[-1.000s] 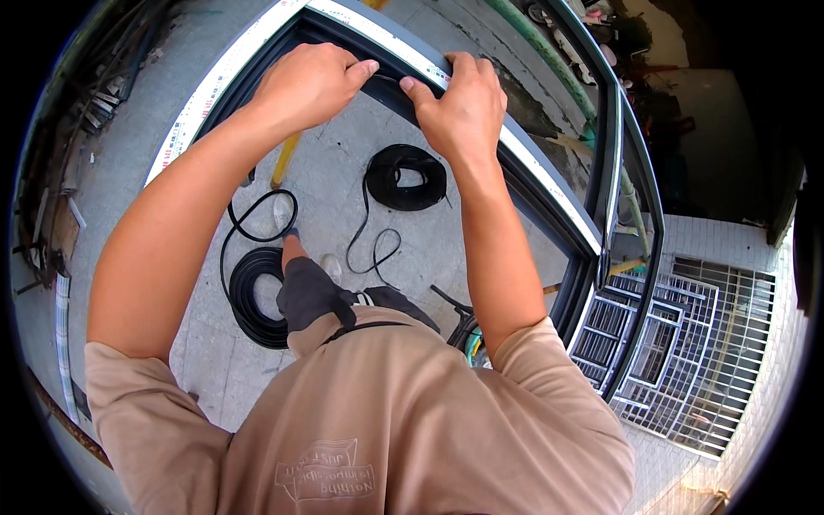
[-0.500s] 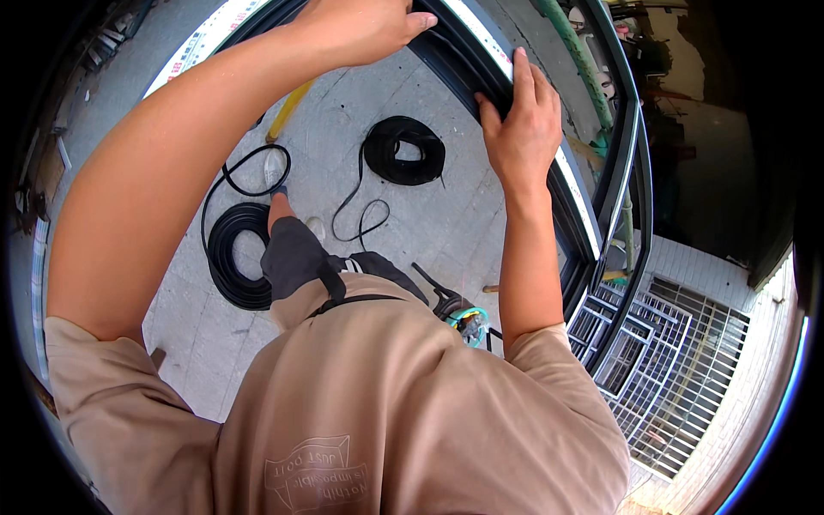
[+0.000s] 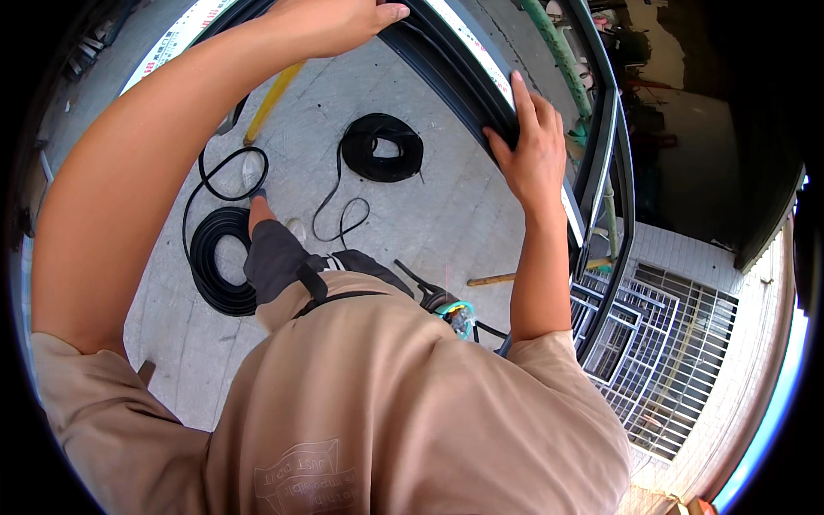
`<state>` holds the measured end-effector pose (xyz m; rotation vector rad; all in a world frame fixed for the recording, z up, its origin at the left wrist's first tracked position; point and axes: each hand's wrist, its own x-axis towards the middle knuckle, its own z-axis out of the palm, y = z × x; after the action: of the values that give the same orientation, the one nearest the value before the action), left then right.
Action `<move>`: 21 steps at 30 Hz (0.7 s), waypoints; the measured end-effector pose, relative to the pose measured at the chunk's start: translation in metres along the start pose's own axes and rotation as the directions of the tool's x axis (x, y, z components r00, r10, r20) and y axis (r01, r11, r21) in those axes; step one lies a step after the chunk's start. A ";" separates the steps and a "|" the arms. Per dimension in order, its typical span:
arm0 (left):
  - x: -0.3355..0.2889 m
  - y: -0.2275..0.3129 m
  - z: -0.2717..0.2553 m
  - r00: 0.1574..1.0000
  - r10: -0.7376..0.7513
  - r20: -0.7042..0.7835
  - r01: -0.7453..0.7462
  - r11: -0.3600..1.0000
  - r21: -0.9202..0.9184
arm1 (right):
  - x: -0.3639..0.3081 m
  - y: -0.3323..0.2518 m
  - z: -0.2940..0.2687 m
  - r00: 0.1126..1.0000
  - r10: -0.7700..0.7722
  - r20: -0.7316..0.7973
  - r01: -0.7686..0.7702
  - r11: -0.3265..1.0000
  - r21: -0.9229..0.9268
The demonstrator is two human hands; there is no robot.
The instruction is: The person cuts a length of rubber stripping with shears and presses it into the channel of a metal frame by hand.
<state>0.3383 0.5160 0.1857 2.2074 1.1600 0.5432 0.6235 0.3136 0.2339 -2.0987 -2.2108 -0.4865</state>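
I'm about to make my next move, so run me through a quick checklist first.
1. Right hand on the dark frame: ok, thumb and fingers touch it.
2. Left hand gripping the frame: cannot tell, the picture's upper edge cuts it off.
3. Loose strip loop clear of the shoe: not ok, they overlap in this view.
4. Coil by the leg neatly wound: ok, its turns lie together.
5. Far coil's tail straight: not ok, it curls on the floor.

The dark frame [image 3: 448, 73] looks smooth and metallic, the coils [image 3: 206, 266] rubbery, the floor [image 3: 438, 219] matt concrete, the shirt [image 3: 412, 378] matt cloth.
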 end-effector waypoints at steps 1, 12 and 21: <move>0.000 -0.005 0.009 0.998 0.024 -0.058 -0.023 1.000 0.018 | -0.012 0.008 -0.004 1.000 0.023 0.008 -0.023 1.000 -0.012; 0.000 -0.021 0.017 0.996 0.054 -0.077 -0.045 0.992 0.114 | -0.072 0.042 -0.005 0.990 0.128 -0.060 -0.127 0.992 0.008; 0.001 -0.018 0.018 0.999 0.027 -0.024 -0.024 0.994 0.110 | -0.054 0.020 0.026 0.960 0.133 -0.245 -0.142 0.990 -0.020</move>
<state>0.3383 0.5200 0.1607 2.3181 1.2022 0.5310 0.6521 0.2693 0.1992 -2.0645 -1.9223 -0.7360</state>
